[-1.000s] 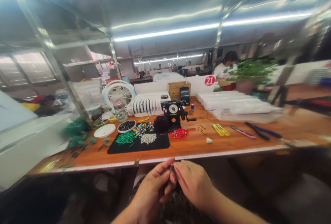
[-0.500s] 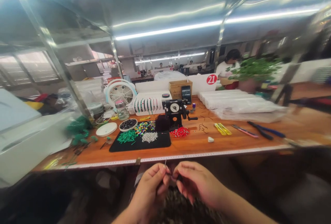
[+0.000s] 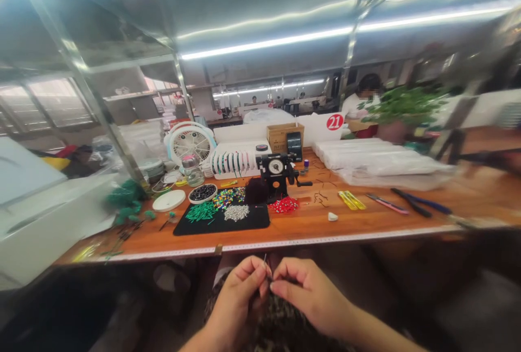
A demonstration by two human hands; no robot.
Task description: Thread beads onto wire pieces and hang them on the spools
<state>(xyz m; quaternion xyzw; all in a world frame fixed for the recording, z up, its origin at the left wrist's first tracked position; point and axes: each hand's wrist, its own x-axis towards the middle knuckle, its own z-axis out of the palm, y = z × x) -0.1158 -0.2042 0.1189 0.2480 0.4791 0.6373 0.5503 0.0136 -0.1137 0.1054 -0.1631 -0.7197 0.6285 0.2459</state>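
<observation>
Both hands meet in front of the table's near edge, above my lap. My left hand (image 3: 244, 289) is closed in a pinch, with a thin needle-like rod (image 3: 265, 258) standing up from its fingertips. Close beside it, my right hand (image 3: 307, 289) pinches with thumb and forefinger by the left fingertips. A small dark bit shows between the two hands, too small to name. What the right fingers hold is hidden.
On the wooden table (image 3: 301, 230) lies a black mat (image 3: 220, 228) with green pieces (image 3: 201, 211) and silver beads (image 3: 236, 212). Beyond stands a black hand-cranked machine (image 3: 277, 173). Red pieces (image 3: 285, 205), yellow packets (image 3: 352, 200) and pliers (image 3: 413, 204) lie to the right.
My right hand's thumb has straightened toward the left fingertips; the dark thing seen under its fingers no longer shows. The needle-like rod has shifted slightly right with my left hand.
</observation>
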